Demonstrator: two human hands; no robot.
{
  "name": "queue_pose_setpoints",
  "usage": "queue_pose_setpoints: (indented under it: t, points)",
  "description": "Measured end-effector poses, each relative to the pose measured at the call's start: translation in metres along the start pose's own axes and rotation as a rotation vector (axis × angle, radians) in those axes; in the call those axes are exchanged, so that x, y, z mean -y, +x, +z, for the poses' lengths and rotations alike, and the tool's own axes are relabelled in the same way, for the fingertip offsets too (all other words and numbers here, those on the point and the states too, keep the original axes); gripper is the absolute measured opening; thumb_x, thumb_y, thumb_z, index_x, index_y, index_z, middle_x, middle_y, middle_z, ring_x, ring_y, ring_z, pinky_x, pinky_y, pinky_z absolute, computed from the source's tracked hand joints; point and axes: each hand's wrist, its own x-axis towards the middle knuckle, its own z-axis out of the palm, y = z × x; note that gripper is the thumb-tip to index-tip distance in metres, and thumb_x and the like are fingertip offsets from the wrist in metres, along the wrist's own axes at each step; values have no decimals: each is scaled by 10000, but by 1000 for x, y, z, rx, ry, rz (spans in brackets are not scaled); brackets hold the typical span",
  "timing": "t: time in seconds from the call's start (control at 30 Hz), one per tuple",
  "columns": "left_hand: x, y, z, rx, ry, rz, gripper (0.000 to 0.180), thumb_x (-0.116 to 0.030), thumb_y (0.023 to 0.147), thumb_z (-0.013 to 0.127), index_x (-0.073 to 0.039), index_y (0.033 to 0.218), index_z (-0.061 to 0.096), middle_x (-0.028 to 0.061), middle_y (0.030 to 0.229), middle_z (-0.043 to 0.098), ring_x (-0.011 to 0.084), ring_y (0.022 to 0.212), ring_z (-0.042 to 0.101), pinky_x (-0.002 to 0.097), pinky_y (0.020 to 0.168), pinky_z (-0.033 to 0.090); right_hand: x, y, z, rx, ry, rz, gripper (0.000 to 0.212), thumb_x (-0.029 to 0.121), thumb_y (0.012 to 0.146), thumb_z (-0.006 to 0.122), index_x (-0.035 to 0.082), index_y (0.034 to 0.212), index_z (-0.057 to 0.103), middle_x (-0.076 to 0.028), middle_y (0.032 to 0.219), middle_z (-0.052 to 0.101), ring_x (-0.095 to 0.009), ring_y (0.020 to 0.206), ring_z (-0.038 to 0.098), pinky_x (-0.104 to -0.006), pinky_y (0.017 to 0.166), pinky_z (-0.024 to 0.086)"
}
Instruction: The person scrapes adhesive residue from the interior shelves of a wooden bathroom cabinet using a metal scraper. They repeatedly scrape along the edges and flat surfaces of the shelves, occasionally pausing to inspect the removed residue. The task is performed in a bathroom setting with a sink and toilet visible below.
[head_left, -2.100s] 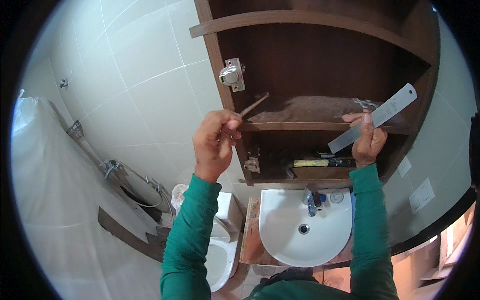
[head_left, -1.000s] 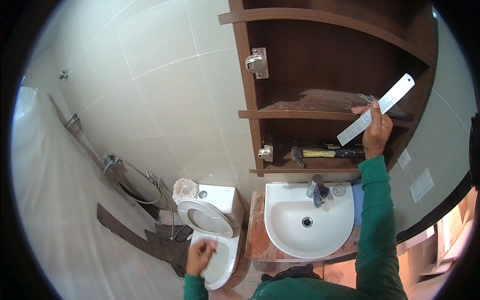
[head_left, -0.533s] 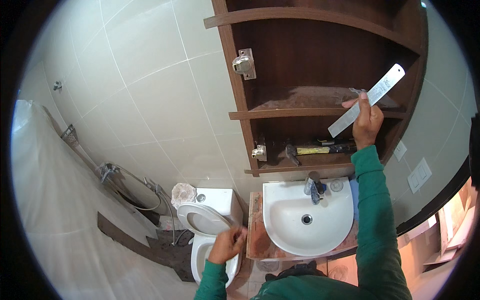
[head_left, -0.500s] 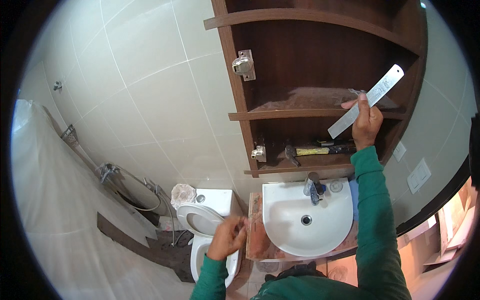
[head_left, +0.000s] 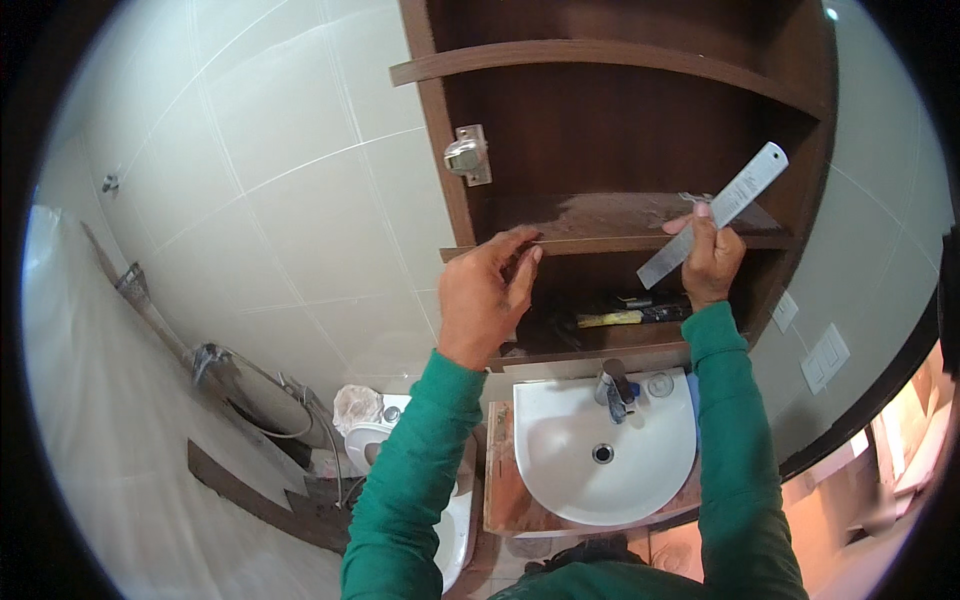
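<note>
My right hand [head_left: 712,262] grips a steel ruler [head_left: 755,187] between thumb and fingers. The ruler slants from upper right to lower left, in front of the brown wooden cabinet's middle shelf [head_left: 600,243]. My left hand [head_left: 487,298] is raised at the left part of that shelf's front edge. Its thumb and index finger come together there in a pinch; anything between them is too small to make out. On the lower shelf lies a hammer [head_left: 610,319] with a yellow and black handle. Its head is hard to see in the shade.
A metal hinge [head_left: 467,157] is fixed to the cabinet's left side. Below stands a white washbasin [head_left: 560,470] with a tap [head_left: 614,385]. A toilet [head_left: 455,530] is at lower left, partly behind my left arm. Plastic sheeting [head_left: 130,430] hangs at far left; switches [head_left: 825,358] are on the right wall.
My left hand has risen from above the toilet to the middle shelf's front edge, now hiding the lower hinge. My right hand still holds the ruler at nearly the same spot.
</note>
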Motion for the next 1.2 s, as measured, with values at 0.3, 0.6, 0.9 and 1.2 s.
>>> queue_pose_setpoints:
  t: [0.3,0.6,0.9,1.2]
  points:
    - [4,-5,-1,-92,-232,-46,121,-110,930,733,-13,1003,738,99,804,702,154,688,621,309,630,500,0,-1,3,-9,-20,37,527,313,1068,498,6,716,742,-62,645,683,-126,589,549,-320,572,423]
    - [-3,-167,-45,771,-284,-78,242,-284,907,727,-67,1005,684,139,922,661,366,842,670,449,717,539,3,3,0,32,57,50,539,335,1076,462,-15,745,704,-108,738,715,-176,690,610,-328,700,471]
    - [22,-127,-47,4,-313,-318,430,-254,846,829,-52,1180,650,134,1111,647,259,911,628,355,753,544,12,5,3,26,-43,99,595,355,1065,456,-40,710,725,-142,708,723,-193,655,618,-335,667,485]
    - [63,-23,-14,-418,-140,-57,417,-256,877,812,-37,1210,691,105,1065,709,189,919,632,329,799,520,10,5,0,60,-17,64,593,346,1074,446,-28,712,731,-130,716,731,-173,655,614,-326,702,483]
